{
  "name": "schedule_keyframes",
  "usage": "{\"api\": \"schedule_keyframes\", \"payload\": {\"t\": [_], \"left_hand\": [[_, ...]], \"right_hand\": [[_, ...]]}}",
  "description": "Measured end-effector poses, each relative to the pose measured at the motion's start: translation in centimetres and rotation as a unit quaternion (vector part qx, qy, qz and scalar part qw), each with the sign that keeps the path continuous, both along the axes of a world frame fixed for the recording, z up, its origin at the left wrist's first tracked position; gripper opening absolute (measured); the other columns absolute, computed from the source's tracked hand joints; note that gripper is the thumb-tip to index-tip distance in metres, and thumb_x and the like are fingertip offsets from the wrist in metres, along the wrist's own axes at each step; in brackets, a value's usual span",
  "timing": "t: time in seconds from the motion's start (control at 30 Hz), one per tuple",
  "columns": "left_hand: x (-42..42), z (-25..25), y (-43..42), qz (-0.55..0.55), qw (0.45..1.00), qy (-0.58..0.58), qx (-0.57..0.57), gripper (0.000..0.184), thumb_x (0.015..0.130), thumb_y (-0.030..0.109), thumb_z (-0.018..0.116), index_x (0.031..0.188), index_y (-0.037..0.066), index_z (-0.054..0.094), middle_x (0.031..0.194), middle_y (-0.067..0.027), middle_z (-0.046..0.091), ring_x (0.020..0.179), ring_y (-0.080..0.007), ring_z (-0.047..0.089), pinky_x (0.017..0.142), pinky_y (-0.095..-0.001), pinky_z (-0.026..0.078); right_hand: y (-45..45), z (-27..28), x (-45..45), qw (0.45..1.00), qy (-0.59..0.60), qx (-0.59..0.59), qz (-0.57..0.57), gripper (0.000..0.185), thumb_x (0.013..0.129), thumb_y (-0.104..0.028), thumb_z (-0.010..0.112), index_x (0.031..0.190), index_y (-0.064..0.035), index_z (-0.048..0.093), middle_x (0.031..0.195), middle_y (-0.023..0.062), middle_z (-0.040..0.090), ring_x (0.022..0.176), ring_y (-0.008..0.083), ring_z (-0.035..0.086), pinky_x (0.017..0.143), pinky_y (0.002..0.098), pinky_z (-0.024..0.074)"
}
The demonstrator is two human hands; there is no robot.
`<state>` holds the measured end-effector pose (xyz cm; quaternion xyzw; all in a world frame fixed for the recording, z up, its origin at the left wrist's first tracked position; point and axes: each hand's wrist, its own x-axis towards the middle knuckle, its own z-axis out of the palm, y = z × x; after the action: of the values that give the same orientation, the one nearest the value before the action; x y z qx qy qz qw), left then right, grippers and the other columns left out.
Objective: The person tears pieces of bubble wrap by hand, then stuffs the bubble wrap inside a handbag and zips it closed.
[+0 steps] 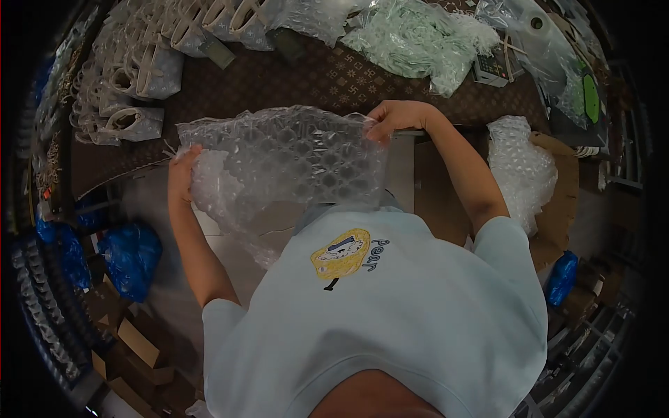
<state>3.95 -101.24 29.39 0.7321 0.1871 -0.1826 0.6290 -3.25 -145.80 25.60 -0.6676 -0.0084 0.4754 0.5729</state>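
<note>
A clear sheet of bubble wrap point(300, 157) is stretched between my two hands, in front of my body at the near edge of the patterned brown table point(300, 83). My left hand point(183, 174) is closed on its left edge, with part of the plastic bunched beside the fingers. At the upper right corner of the sheet, my right hand point(397, 118) pinches the plastic between thumb and fingers. The lower left part of the wrap hangs down toward my shirt.
Wrapped light-coloured bags point(157, 70) line the table's back left. Pale green plastic packets point(418, 42) lie at the back, beside a calculator-like device point(490, 70). More bubble wrap point(519, 167) rests in a cardboard box point(563, 202) at right. A blue plastic bag point(131, 258) is at lower left.
</note>
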Motion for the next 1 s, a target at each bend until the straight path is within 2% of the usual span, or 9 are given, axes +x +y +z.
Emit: {"api": "schedule_keyframes", "payload": {"t": [0.27,0.37,0.53,0.6,0.67,0.73,0.8,0.83,1.0], "left_hand": [[1.9,-2.8,5.4,0.041,0.989,0.007,0.145,0.033,0.075,0.024,0.063,0.09,-0.005,0.062,0.079,-0.009,0.061,0.071,-0.0182,0.057,0.064,-0.0312,0.044],[1.7,-4.0,6.6,0.04,0.987,0.018,0.156,0.033,0.075,0.023,0.063,0.09,-0.006,0.062,0.079,-0.0102,0.061,0.071,-0.0179,0.056,0.065,-0.0313,0.043],[1.1,-4.8,7.5,0.018,0.971,0.038,0.234,0.039,0.074,0.024,0.065,0.097,-0.007,0.06,0.085,-0.0101,0.061,0.072,-0.0175,0.056,0.066,-0.0314,0.044],[-0.5,-3.1,4.4,0.009,0.92,-0.216,0.328,0.047,0.074,0.025,0.068,0.109,-0.004,0.056,0.095,-0.0092,0.06,0.079,-0.0167,0.057,0.072,-0.0296,0.045],[-2.0,0.6,0.3,-0.043,0.944,-0.216,0.246,0.053,0.073,0.021,0.071,0.119,0.002,0.052,0.104,-0.0095,0.059,0.089,-0.0168,0.057,0.079,-0.0271,0.044],[-5.1,5.4,-7.3,-0.157,0.967,-0.148,0.136,0.054,0.072,0.018,0.072,0.12,0.002,0.052,0.11,-0.0079,0.059,0.094,-0.0152,0.056,0.079,-0.0262,0.044],[-6.7,4.8,-12.9,-0.335,0.82,-0.402,0.233,0.056,0.07,0.018,0.074,0.12,0.006,0.052,0.108,-0.0073,0.061,0.093,-0.015,0.059,0.077,-0.0255,0.045],[-7.2,4.3,-14.7,-0.358,0.812,-0.41,0.212,0.056,0.07,0.018,0.074,0.12,0.006,0.052,0.108,-0.0073,0.061,0.093,-0.015,0.059,0.077,-0.0255,0.045],[-8.9,2.5,-18.9,-0.415,0.859,-0.213,0.212,0.036,0.071,0.025,0.072,0.101,0.008,0.063,0.08,-0.009,0.065,0.074,-0.0227,0.064,0.06,-0.0321,0.047]], "right_hand": [[-0.2,-0.7,0.1,0.995,-0.079,0.021,0.048,0.014,0.081,-0.017,0.064,0.085,-0.0039,0.063,0.069,-0.0019,0.059,0.062,0.0064,0.055,0.056,0.0217,0.046],[-0.5,-0.1,0.0,0.999,-0.007,0.014,-0.038,0.019,0.08,-0.024,0.065,0.082,-0.0055,0.064,0.069,-0.0023,0.056,0.061,0.007,0.052,0.058,0.0246,0.0435],[-0.3,0.4,0.0,0.986,-0.109,-0.105,-0.068,0.014,0.082,-0.021,0.062,0.085,-0.0072,0.064,0.066,-0.0037,0.055,0.061,0.0039,0.05,0.053,0.0235,0.0433],[-1.0,-1.0,0.5,0.975,-0.172,-0.13,-0.045,0.016,0.082,-0.021,0.062,0.085,-0.0059,0.064,0.065,-0.0021,0.055,0.061,0.0048,0.05,0.054,0.0246,0.0429],[-0.6,-1.0,0.8,0.96,-0.233,-0.155,-0.03,0.018,0.082,-0.022,0.062,0.086,-0.0047,0.064,0.065,-0.0005,0.055,0.06,0.0057,0.05,0.054,0.0258,0.0424],[2.1,1.1,0.6,0.917,-0.364,-0.16,0.038,0.021,0.079,-0.025,0.061,0.084,-0.0042,0.063,0.068,0.0107,0.059,0.062,0.02,0.055,0.06,0.0333,0.0429],[6.2,2.5,-0.3,0.925,-0.369,-0.085,0.028,0.023,0.081,-0.023,0.061,0.088,-0.0011,0.062,0.07,0.0117,0.059,0.061,0.0179,0.053,0.06,0.0328,0.0429],[7.8,4.0,-0.7,0.934,-0.351,-0.05,0.051,0.022,0.081,-0.023,0.059,0.086,-0.0019,0.062,0.073,0.0132,0.061,0.063,0.0223,0.054,0.062,0.0344,0.0432],[8.1,5.0,-3.9,0.944,-0.324,-0.004,-0.059,0.024,0.084,-0.025,0.058,0.091,-0.0032,0.063,0.073,0.0095,0.061,0.066,0.0161,0.056,0.062,0.0295,0.0444]]}}
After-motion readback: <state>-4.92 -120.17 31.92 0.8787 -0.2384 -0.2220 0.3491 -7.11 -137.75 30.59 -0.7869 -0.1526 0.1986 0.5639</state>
